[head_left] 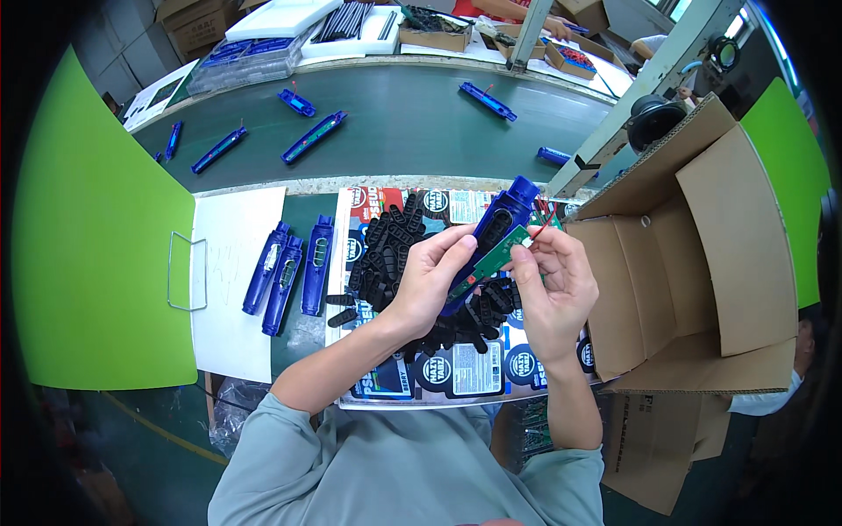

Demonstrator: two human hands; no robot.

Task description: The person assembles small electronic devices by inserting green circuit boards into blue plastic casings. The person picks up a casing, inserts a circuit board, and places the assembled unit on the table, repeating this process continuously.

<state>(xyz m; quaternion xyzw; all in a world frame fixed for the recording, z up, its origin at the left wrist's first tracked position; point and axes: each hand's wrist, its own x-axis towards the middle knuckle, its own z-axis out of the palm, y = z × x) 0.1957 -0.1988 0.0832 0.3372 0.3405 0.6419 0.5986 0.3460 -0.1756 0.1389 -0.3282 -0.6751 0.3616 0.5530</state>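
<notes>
My left hand [431, 279] grips a long blue plastic housing [522, 195], held tilted with its wider end up and to the right. A black oval insert [498, 224] sits in the housing's face. Against the housing lies a narrow green circuit board [493, 265], whose upper end is pinched by my right hand [554, 285]. A white connector and thin red wires [545, 217] stand at that end of the board. Beneath both hands is a heap of black rubbery oval pieces [390, 250] on a printed sheet [478, 368].
Several blue housings [282, 285] lie to the left, beside white paper [232, 289]. An open cardboard box [693, 263] stands at the right. Beyond, a green conveyor belt [395, 114] carries more housings, some with boards. A metal post [631, 105] rises at the right; green panels [105, 237] flank the place.
</notes>
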